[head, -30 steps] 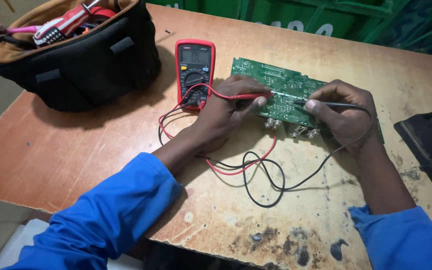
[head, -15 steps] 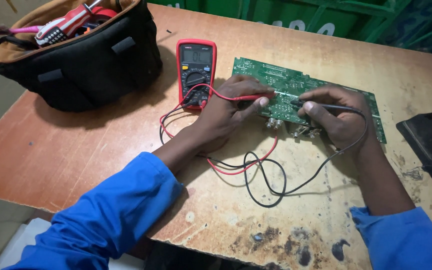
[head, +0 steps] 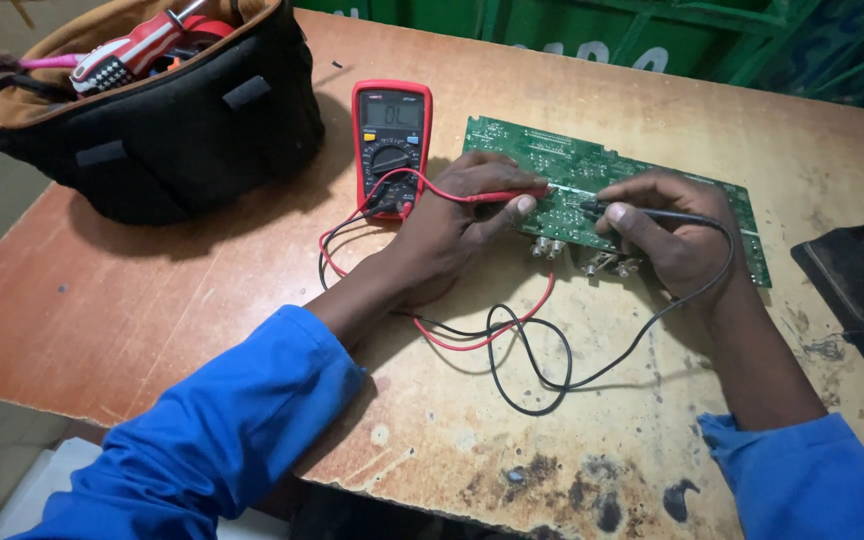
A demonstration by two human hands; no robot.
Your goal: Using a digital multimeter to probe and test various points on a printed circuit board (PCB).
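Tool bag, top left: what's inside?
The open black tool bag shows a red-handled screwdriver, a pale tool with a dotted grip and a pink-handled brush sticking out. Everything deeper is hidden by the bag's wall.

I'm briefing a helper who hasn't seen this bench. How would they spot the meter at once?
Start at the worn wooden table and find the black tool bag at its far left. Just right of the bag, beside the green circuit board, lies the multimeter: the only red-cased thing lying flat there, with a grey screen, a round dial, and red and black leads running from it.
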